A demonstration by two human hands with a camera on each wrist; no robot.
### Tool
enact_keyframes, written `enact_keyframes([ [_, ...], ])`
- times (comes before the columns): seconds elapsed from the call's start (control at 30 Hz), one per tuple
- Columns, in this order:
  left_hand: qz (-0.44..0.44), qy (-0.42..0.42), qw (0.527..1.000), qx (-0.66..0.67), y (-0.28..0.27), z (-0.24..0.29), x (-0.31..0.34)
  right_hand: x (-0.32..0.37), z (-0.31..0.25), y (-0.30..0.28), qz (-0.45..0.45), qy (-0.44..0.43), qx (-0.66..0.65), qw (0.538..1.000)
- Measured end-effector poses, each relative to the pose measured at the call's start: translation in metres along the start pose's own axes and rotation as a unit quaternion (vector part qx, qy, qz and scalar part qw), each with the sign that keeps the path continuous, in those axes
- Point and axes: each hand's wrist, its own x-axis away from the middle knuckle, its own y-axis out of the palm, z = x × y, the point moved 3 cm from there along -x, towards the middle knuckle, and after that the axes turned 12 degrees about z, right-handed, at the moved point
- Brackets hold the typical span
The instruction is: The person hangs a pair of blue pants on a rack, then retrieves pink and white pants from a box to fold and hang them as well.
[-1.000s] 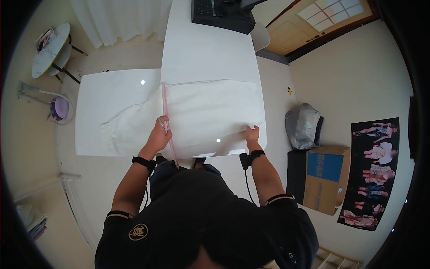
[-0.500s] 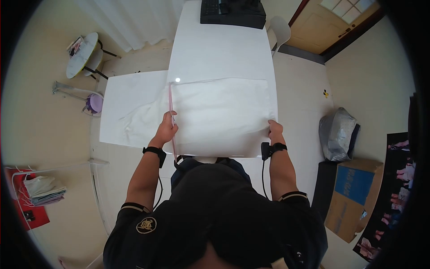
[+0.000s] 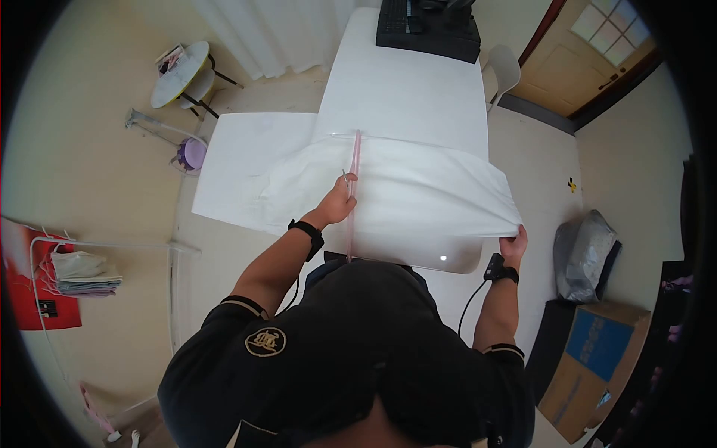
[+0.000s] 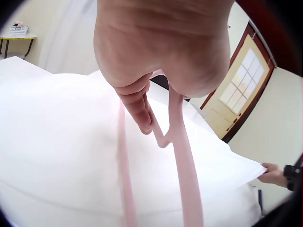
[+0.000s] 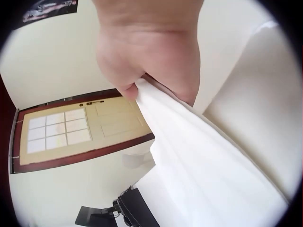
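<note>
My left hand (image 3: 337,200) grips a pink clothes hanger (image 4: 185,165) near its silver hook. In the head view the hanger runs as a thin line across a long piece of white cloth (image 3: 426,187) spread over the table. One pink bar lies close over the cloth in the left wrist view; the other rises nearer the camera. My right hand (image 3: 514,245) pinches a corner of the cloth beyond the table's right edge, drawing it into long folds. The right wrist view shows the pinched cloth (image 5: 189,146) bunched between thumb and fingers. Wrinkles cross its narrower left part.
White tabletop (image 3: 403,86) extends behind the cloth, with black equipment (image 3: 427,30) at its far end. A white chair (image 3: 502,71) stands at the back right. On the right floor are a silver bag (image 3: 584,250) and a cardboard box (image 3: 594,366). A clothes rack (image 3: 112,243) stands left.
The cloth's right end has been lifted and pulled rightward past the table edge by my right hand. My left hand still holds the hanger, now tilted differently. The head view has shifted.
</note>
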Motion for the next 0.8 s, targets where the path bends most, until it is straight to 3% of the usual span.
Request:
enact_keyframes([
  [0.07,-0.022,-0.011,0.999,0.026,0.015,0.007,-0.005,-0.002,-0.022,-0.011,-0.003,-0.023,0.005,1.0],
  [0.27,-0.019,0.076,0.997,0.022,0.058,0.027,-0.016,-0.002,-0.078,-0.03,-0.002,-0.053,-0.014,0.999],
  [0.37,0.037,0.15,0.988,0.029,0.059,0.037,-0.021,0.004,-0.088,-0.025,0.012,-0.074,-0.003,0.997],
  [0.43,-0.011,0.04,0.999,0.033,0.05,0.039,-0.018,0.005,-0.087,-0.019,0.002,-0.079,0.0,0.997],
  [0.57,0.016,0.046,0.997,0.063,0.042,0.027,-0.02,0.002,-0.078,0.001,-0.024,-0.09,0.011,0.996],
  [0.63,-0.028,0.017,0.999,0.043,0.04,0.022,-0.023,0.018,-0.071,0.027,-0.029,-0.099,0.013,0.995],
  [0.67,-0.025,0.017,0.999,0.045,0.044,0.016,-0.025,0.033,-0.063,0.046,-0.033,-0.106,0.015,0.994],
  [0.73,0.059,0.184,0.981,0.017,0.05,0.008,-0.03,0.054,-0.042,0.081,-0.081,-0.132,0.071,0.985],
  [0.77,0.061,0.181,0.981,0.018,0.048,0.008,-0.029,0.065,-0.026,0.098,-0.128,-0.158,0.125,0.971],
  [0.8,0.026,0.124,0.991,0.041,0.047,0.009,-0.029,0.068,-0.004,0.11,-0.139,-0.16,0.161,0.964],
])
